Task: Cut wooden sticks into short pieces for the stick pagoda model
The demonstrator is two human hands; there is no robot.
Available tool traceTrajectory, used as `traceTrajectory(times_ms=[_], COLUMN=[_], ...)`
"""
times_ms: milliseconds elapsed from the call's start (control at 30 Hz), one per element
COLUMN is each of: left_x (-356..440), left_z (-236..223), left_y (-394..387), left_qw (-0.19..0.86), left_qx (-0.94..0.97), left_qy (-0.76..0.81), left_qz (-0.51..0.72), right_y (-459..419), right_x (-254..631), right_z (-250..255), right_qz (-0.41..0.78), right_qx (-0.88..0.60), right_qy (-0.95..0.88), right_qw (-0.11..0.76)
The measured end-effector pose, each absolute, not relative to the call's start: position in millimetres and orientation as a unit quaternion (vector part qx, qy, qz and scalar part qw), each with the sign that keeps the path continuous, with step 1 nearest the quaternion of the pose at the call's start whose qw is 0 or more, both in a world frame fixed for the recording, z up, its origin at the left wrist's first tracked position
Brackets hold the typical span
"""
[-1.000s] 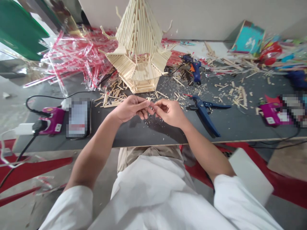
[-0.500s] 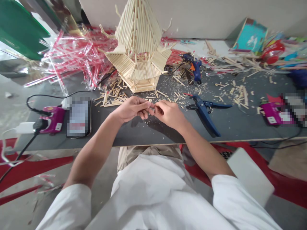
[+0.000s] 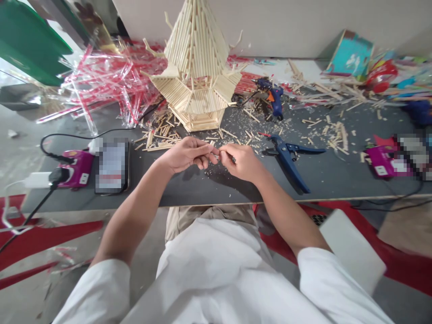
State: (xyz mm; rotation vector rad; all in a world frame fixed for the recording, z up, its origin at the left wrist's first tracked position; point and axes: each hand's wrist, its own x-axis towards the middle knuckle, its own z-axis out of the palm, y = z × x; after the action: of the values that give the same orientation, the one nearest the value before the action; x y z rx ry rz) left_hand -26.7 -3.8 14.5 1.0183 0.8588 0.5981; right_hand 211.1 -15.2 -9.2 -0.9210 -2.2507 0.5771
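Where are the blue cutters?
In the head view, the blue cutters lie on the dark table, just right of the right hand, below the glue gun.

White shirt [image 3: 219, 279] worn, plain, loosely cut, softly creased, greyed by shadow in folds. Left sleeve [image 3: 97, 288] and right sleeve [image 3: 326, 274] cut short, wide, forearms uncovered. Beige trousers [image 3: 178, 220] partly covered by shirt, gathered and wrinkled at front. Left hand [image 3: 191, 155], right hand [image 3: 241, 162] bare.
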Motion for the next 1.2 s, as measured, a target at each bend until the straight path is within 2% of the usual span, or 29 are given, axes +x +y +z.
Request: traceTrajectory(times_ms=[300, 433, 567, 733, 833, 1033, 1200], left_x=[-26, -23, -24, -35, -42, -57, -70], left_z=[14, 17, 19, 21, 23, 21, 15], left_y=[-5, -6, -7, -7, -6, 2, 10], left_qw=[0.721, 0.674, 0.569, 0.28, 0.175, 0.124, 0.136], left_qx=[0.503, 0.548, 0.603, 0.767, 0.813, 0.815, 0.814], left_qy=[0.395, 0.422, 0.477, 0.521, 0.518, 0.539, 0.544], left_qz=[0.266, 0.261, 0.292, 0.249, 0.199, 0.175, 0.15], right_y=[-13, -7, 2, 23, 41, 55, 59], right_x=[209, 211, 217, 233, 247, 266, 271], right_z=[-15, -14, -4, 8, 2, -13, -22], right_qz=[0.187, 0.197, 0.184, 0.163, 0.153, 0.035, 0.041], right_qx=[-0.35, -0.367, -0.405, -0.471, -0.523, -0.606, -0.638], right_qy=[-0.859, -0.854, -0.834, -0.8, -0.767, -0.737, -0.728], right_qw=[0.323, 0.312, 0.327, 0.335, 0.339, 0.298, 0.249])
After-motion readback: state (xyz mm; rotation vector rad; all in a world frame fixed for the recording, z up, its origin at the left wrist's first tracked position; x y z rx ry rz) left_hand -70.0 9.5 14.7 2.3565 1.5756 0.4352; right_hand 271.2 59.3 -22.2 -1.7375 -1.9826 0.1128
